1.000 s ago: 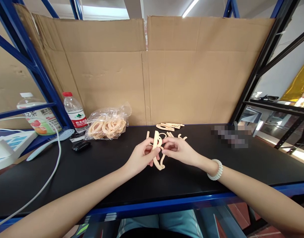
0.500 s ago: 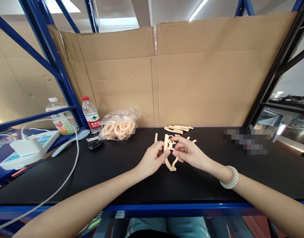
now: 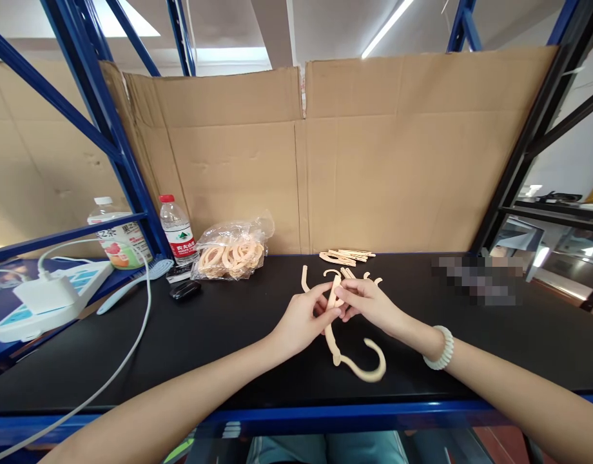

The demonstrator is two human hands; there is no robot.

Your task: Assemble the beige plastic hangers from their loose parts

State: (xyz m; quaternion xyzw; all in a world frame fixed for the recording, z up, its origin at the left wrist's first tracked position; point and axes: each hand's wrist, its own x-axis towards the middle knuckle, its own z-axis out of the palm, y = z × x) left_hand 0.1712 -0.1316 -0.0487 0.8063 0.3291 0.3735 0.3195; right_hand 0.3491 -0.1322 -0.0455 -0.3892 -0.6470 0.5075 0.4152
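Note:
In both hands is a beige plastic clothes hanger, its arm upright between them and its curved hook towards me, open to the right. My left hand pinches the arm from the left with thumb and fingers. From the right, my right hand grips the same piece higher up with bent fingers, partly covering it. Just beyond the hands lie several beige hooked pieces, partly hidden, and a short bent piece to their left.
A pile of beige flat pieces lies at the cardboard wall. Farther left are a clear bag of beige rings, a black object, a red-capped bottle, a light-blue brush and a power strip with a white cable.
The hanger has turned in my hands: its hook, earlier tucked up near the fingers, now swings out towards me and to the right. The view has tilted slightly upward.

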